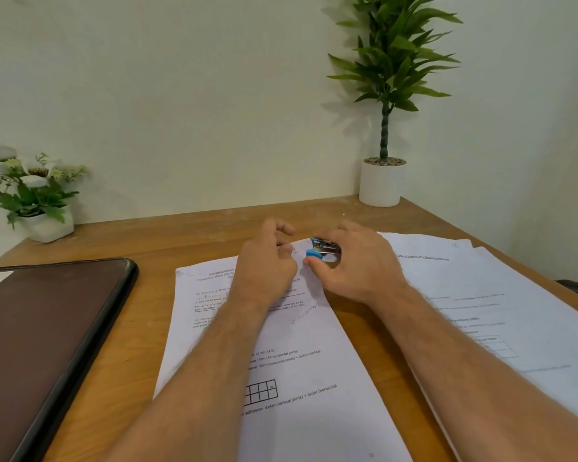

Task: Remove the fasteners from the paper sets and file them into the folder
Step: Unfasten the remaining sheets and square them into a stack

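A printed paper set lies in the middle of the wooden desk. My right hand grips a small blue and metal staple remover at the set's top right corner. My left hand rests on the sheet beside that corner, its fingers curled and holding the paper down. The staple itself is hidden by the tool and my fingers. A dark brown folder lies shut at the left of the desk.
More paper sets lie stacked on the right side of the desk. A tall potted plant stands at the back right corner. A small flower pot sits at the back left, near the wall.
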